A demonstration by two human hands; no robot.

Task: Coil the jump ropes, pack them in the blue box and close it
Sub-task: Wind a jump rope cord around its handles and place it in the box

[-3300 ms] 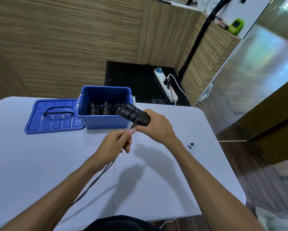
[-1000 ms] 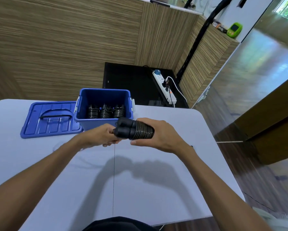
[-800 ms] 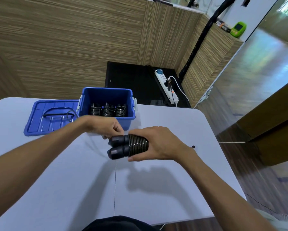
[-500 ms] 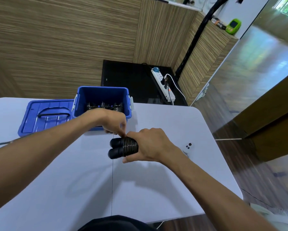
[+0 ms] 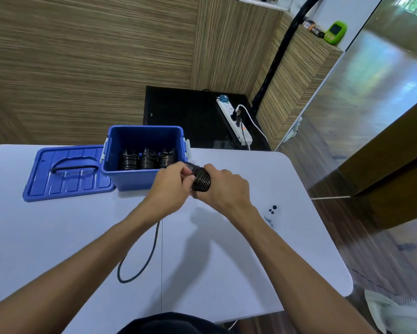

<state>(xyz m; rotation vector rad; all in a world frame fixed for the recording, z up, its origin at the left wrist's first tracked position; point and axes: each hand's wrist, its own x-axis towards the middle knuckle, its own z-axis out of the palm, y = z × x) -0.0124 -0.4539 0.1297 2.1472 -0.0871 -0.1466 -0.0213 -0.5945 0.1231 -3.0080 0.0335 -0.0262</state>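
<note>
A: Item one, your hands?
B: Your right hand (image 5: 223, 189) grips the coiled jump rope (image 5: 201, 181) at frame centre; your left hand (image 5: 171, 186) pinches its handle end, loose cord (image 5: 143, 259) trailing below.
A: Item two, container?
B: Blue box (image 5: 140, 177) just upper left, open, three coiled ropes (image 5: 147, 160) inside; lid (image 5: 67, 173) flat at its left.
</note>
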